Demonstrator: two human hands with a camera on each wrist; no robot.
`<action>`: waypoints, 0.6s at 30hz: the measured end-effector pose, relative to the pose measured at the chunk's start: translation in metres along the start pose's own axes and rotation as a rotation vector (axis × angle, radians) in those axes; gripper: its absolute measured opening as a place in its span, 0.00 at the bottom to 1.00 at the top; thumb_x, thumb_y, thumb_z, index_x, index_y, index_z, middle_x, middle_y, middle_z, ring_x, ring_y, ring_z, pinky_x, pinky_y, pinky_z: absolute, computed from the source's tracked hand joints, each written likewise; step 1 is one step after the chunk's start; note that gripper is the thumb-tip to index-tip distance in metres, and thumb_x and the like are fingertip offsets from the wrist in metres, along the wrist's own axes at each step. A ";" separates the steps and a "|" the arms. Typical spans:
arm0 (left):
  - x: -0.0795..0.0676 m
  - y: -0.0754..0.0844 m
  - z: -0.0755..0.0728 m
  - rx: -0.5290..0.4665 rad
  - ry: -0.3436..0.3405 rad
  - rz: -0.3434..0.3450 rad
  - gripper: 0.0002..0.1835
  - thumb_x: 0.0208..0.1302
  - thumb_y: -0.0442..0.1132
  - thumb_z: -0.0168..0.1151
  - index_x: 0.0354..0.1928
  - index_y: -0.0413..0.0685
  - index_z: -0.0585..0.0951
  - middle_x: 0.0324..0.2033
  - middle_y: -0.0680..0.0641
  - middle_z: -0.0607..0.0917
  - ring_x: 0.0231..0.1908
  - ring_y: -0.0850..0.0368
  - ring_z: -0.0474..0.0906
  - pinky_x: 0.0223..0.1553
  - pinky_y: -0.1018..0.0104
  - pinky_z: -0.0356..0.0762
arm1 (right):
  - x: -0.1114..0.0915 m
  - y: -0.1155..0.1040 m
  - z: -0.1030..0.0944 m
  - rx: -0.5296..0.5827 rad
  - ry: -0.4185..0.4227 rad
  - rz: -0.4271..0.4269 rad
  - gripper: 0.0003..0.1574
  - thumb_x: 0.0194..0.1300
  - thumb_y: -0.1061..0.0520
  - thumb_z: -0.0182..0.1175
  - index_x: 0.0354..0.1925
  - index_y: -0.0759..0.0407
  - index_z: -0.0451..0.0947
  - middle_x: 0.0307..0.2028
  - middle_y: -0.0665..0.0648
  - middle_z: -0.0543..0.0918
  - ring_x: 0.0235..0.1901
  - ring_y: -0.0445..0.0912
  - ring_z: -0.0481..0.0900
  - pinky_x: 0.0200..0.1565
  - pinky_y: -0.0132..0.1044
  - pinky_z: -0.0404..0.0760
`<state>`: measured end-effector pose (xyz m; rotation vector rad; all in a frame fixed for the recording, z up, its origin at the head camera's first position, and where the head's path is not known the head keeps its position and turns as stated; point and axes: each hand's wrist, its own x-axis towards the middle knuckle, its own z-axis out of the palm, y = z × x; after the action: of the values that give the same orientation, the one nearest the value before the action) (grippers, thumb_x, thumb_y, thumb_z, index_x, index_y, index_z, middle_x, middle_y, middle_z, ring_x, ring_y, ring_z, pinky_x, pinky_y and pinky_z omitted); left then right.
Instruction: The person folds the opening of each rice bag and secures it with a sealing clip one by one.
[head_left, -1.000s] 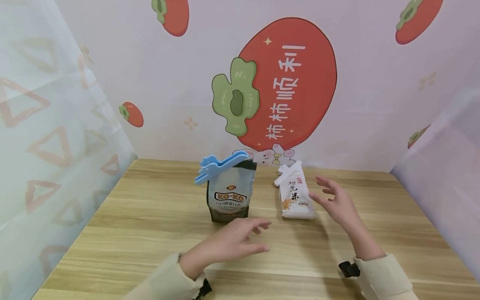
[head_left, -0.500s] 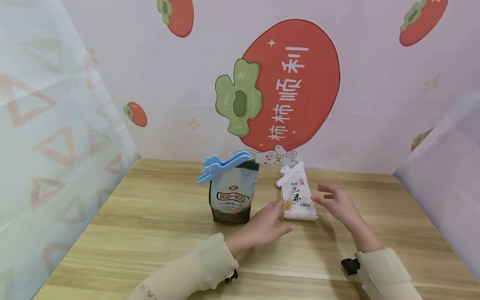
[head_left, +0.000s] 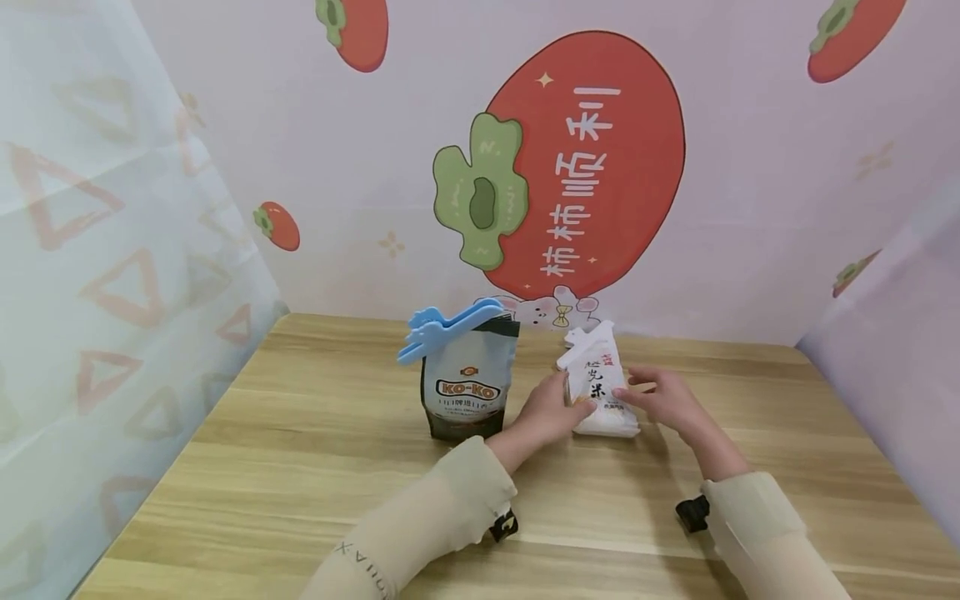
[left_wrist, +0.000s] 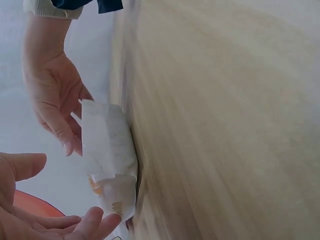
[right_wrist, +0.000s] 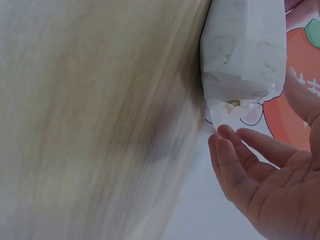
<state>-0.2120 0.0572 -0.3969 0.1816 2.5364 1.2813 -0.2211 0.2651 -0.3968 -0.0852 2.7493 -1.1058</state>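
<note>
A white rice bag point(head_left: 596, 383) with dark characters stands on the wooden table, leaning back slightly. A white clip point(head_left: 581, 346) sits across its top. My left hand point(head_left: 547, 410) is at the bag's left side, fingers relaxed and thumb in front of its lower face. On the right side is my right hand point(head_left: 667, 402), thumb near the front and fingers loosely bent. In the left wrist view, the left fingertips point(left_wrist: 107, 222) reach the bag's edge. The right wrist view has the right fingertips point(right_wrist: 222, 137) close beside the bag; whether they touch, I cannot tell.
Left of the rice bag stands a dark-and-silver KO-KO bag point(head_left: 467, 383), with blue clips point(head_left: 450, 329) across its top. My left forearm passes just in front of it. Behind the wooden table point(head_left: 285, 467) hangs a cloth backdrop point(head_left: 360, 167) with fruit prints.
My left hand has moved right and forward, from in front of the KO-KO bag to the rice bag's left side. My right hand has moved slightly closer to the rice bag.
</note>
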 end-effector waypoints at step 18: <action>0.014 -0.008 0.006 0.048 -0.003 -0.011 0.15 0.64 0.45 0.68 0.45 0.44 0.80 0.38 0.47 0.81 0.35 0.57 0.71 0.36 0.66 0.72 | 0.007 0.004 0.005 0.146 -0.134 0.039 0.47 0.67 0.51 0.65 0.71 0.73 0.57 0.65 0.77 0.68 0.57 0.62 0.75 0.49 0.45 0.83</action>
<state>-0.2238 0.0601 -0.4096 0.1791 2.5639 1.2158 -0.2268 0.2640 -0.4040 -0.0827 2.5350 -1.2386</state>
